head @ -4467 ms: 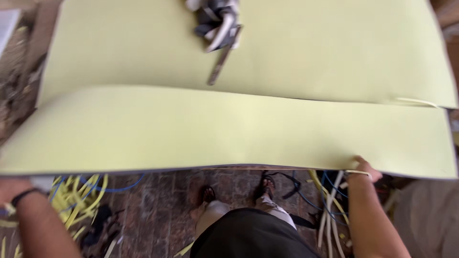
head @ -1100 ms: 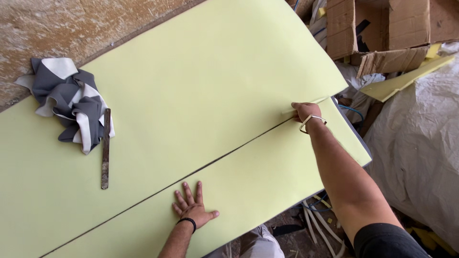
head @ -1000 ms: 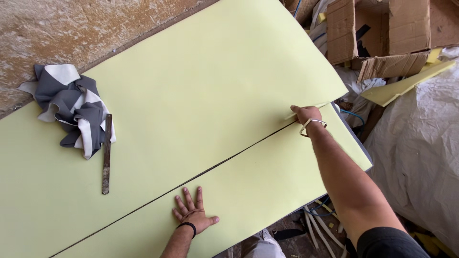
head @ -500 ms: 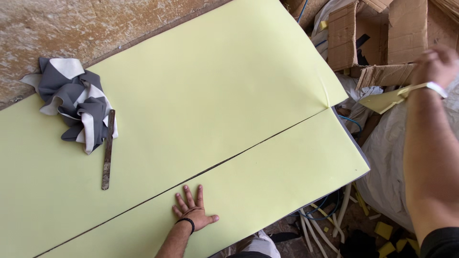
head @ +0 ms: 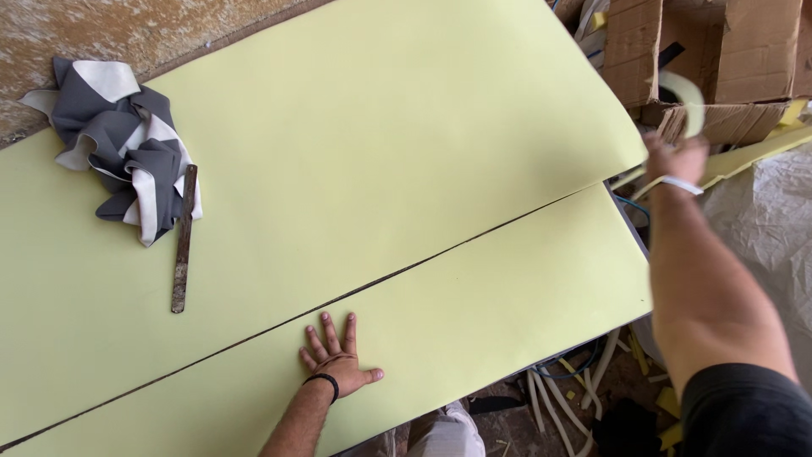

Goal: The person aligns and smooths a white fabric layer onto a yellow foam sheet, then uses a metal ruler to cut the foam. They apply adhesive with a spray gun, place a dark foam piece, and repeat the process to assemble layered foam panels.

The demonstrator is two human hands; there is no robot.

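A large pale yellow-green foam sheet (head: pixel 381 127) lies flat, split by a long diagonal cut (head: pixel 423 264) from a narrower near piece (head: pixel 524 305). My left hand (head: pixel 338 366) rests palm down on that near piece, fingers spread, a dark band at the wrist. My right hand (head: pixel 677 161) is raised past the sheet's right end, blurred, gripping a thin curling foam strip (head: pixel 692 97). A rusty flat metal blade (head: pixel 182 241) lies on the far piece beside a crumpled grey and white cloth (head: pixel 118 140).
Torn cardboard boxes (head: pixel 744 59) stand at the upper right, with white plastic sheeting (head: pixel 774 224) below them. Foam offcuts and cables (head: pixel 575 398) litter the floor under the sheet's near edge. A rough brown surface (head: pixel 127 25) borders the far side.
My right hand has left the end of the cut and swung up to the right, carrying the thin strip. My left hand stays flat on the near piece.
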